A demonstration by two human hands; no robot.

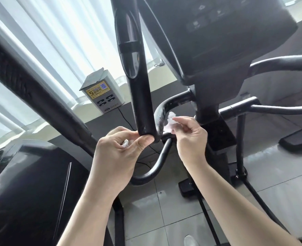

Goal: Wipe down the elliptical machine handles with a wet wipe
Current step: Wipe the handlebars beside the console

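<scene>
Right hand (189, 134): thumb and forefinger pinch a crumpled white wet wipe (170, 122); the other fingers curl loosely. The wipe sits just past the fingertips, pressed to the bend of the curved black foam-padded fixed handlebar (166, 106). It is bunched, probably so it moulds to the round tube.

Left hand (120, 148): fingers clenched round a small white wad of wipe (125, 143). The thumb tip touches the rounded end of the long black upright swing handle (137, 89), apparently steadying it clear of the bar behind.

Judgement: wiping of the inner bar is in progress. Whether the upright handle above the left fingers has been wiped, cannot tell.

Grey charging box with yellow label (102, 91) stands well beyond the left fingers.
</scene>
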